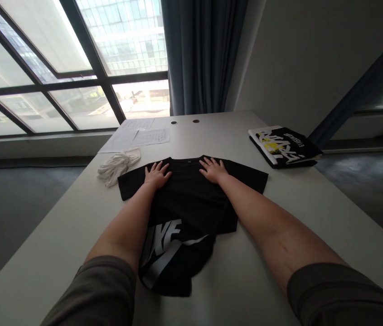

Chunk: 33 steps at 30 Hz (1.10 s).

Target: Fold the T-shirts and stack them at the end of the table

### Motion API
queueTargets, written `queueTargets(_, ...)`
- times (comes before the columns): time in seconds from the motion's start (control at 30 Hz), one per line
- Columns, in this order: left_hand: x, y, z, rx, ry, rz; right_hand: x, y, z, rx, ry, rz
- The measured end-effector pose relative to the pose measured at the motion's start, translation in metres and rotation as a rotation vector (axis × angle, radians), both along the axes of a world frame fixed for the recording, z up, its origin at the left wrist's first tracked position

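Note:
A black T-shirt lies spread on the white table, its collar toward the far side and both sleeves out to the sides. White lettering and a swoosh show on its lower left part, where the hem is skewed and uneven. My left hand rests flat on the left shoulder, fingers spread. On the right shoulder my right hand presses flat, its fingers also apart. Neither hand grips the cloth. My forearms cover parts of the shirt's sides.
A crumpled white cloth lies left of the shirt, with paper sheets behind it. Folded black printed garments are stacked at the right edge of the table. Two round holes are near the far edge, before a blue curtain.

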<state>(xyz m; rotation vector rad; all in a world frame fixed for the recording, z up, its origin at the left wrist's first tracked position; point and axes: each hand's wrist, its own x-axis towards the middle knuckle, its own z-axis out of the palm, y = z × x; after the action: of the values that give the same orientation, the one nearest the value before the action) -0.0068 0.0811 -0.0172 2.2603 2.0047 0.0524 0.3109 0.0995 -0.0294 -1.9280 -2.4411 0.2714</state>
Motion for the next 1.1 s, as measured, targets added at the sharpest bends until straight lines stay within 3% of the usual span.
queueTargets(0.2,0.007,0.008,0.001,0.056,-0.009,0.009,0.001,0.007,0.002,-0.008,-0.017,0.003)
queueTargets(0.33,0.021,0.002,0.002,0.256,-0.022,0.290,0.004,0.009,0.003,-0.005,-0.025,0.051)
queueTargets(0.4,0.027,-0.002,0.005,0.252,-0.025,0.384,0.007,0.010,0.004,-0.011,-0.026,0.058)
queueTargets(0.47,0.030,-0.013,0.010,0.156,-0.043,0.387,0.012,0.011,0.006,-0.021,-0.026,0.061)
queueTargets(0.53,0.030,-0.037,0.016,0.084,-0.055,0.350,0.017,0.013,0.008,-0.029,-0.025,0.062)
queueTargets(0.6,0.027,-0.078,0.022,0.119,-0.042,0.263,0.021,0.014,0.012,-0.046,-0.028,0.039)
queueTargets(0.73,0.019,-0.194,0.031,0.279,-0.049,-0.161,0.018,0.002,0.030,0.037,-0.113,0.015)
queueTargets(0.83,0.010,-0.275,0.036,0.252,-0.154,-0.452,0.013,-0.039,0.048,0.238,-0.162,0.096)
queueTargets(0.9,0.006,-0.310,0.035,0.206,-0.213,-0.609,0.015,-0.086,0.056,0.321,-0.106,0.102)
queueTargets(1.0,0.006,-0.330,0.029,0.170,-0.231,-0.668,0.031,-0.172,0.053,0.383,0.064,0.065)
queueTargets(1.1,0.009,-0.324,0.021,0.194,-0.245,-0.581,0.049,-0.243,0.038,0.349,0.167,0.121)
